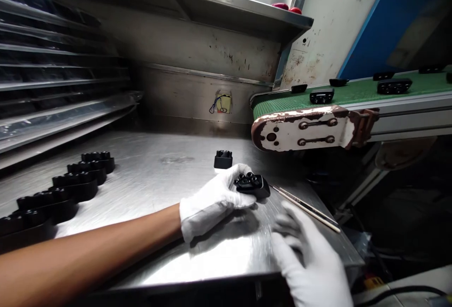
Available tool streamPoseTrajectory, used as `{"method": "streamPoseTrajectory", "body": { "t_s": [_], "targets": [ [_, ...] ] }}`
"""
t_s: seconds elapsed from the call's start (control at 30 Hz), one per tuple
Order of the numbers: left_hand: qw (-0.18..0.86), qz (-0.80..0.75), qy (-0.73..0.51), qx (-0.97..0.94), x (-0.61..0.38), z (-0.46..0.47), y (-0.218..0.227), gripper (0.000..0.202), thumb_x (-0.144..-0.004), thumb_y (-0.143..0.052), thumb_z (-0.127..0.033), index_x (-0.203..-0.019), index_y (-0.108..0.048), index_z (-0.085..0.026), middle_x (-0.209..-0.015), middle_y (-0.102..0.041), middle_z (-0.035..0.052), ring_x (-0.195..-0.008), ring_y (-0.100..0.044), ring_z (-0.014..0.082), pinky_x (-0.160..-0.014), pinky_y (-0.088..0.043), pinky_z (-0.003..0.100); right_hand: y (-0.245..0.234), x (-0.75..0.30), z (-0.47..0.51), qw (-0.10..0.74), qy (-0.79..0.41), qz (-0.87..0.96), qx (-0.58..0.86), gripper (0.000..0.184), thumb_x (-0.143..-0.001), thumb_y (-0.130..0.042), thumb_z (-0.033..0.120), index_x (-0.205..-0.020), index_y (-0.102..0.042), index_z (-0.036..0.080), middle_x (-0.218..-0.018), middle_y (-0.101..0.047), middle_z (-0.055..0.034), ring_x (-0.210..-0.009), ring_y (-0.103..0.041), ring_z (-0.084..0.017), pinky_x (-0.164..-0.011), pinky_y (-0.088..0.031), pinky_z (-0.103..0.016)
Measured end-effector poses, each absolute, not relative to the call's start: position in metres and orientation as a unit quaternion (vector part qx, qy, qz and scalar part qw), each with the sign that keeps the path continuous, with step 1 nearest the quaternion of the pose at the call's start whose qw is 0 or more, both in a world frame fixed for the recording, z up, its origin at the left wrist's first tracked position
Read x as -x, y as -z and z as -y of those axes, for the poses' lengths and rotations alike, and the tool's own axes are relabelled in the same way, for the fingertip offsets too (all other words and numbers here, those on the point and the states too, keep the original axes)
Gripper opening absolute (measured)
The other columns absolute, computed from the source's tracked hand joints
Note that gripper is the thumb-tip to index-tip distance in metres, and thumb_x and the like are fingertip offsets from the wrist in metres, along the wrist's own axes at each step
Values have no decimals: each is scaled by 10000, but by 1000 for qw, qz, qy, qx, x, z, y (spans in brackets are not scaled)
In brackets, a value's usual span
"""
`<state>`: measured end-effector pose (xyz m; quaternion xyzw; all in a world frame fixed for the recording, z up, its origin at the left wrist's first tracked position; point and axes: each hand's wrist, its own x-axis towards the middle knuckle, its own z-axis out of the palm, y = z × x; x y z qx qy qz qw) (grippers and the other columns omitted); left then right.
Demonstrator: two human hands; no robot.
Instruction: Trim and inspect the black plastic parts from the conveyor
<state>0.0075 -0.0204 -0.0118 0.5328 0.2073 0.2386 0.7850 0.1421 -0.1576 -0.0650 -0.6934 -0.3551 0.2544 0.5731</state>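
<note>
My left hand (213, 199), in a white glove, reaches across the steel table (155, 175) and grips a small black plastic part (251, 184) with round studs on top. Just behind it a second black part (223, 159) stands alone on the table. My right hand (310, 257), also gloved, hovers at the table's front right corner with fingers spread and nothing in it. A thin metal rod (305, 208) lies beside it near the right edge.
A row of black parts (63, 189) is lined up at the table's left. A green conveyor belt (353, 92) at the right carries several more black parts (393, 85). Stacked trays (52, 76) fill the left rack. A steel shelf (212, 1) runs overhead.
</note>
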Motion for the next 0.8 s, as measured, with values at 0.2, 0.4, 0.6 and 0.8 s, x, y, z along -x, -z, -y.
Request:
{"method": "streamPoseTrajectory", "body": {
  "t_s": [0.2, 0.4, 0.6, 0.8],
  "targets": [
    [760, -196, -240, -571, -6, 13, 15, 369, -752, -758, -119, -1020, -517, -199, -965, -651, -3, -920, -626, 167, -833, -473, 307, 49, -137, 110, 692, -438, 323, 475, 574, -740, -812, 358, -1253, -565, 287, -1057, -704, -23, -901, -680, -163, -820, -573, -263],
    [741, -233, -221, -589, -11, 17, 23, 407, -685, -755, -40, -980, -543, -226, -796, -590, -72, -653, -526, 74, -622, -419, 206, 52, -148, 114, 701, -513, 318, 381, 440, -753, -819, 193, -1156, -659, 268, -1096, -698, -2, -824, -654, -75, -706, -532, -117],
    [694, -209, -244, -644, -14, 18, 29, 381, -657, -825, -142, -925, -558, -195, -828, -605, -42, -764, -545, 122, -679, -437, 241, 52, -147, 116, 732, -478, 293, 387, 322, -688, -857, 182, -981, -732, 232, -907, -718, 7, -827, -660, -94, -770, -553, -148],
    [605, -240, -232, -723, -11, 18, 23, 497, -730, -782, -197, -1157, -528, -221, -995, -646, 12, -932, -597, 207, -793, -479, 322, 54, -144, 114, 741, -425, 297, 427, 361, -651, -876, 190, -976, -733, 255, -802, -689, 48, -718, -621, -65, -722, -551, -135]
  ]
}}
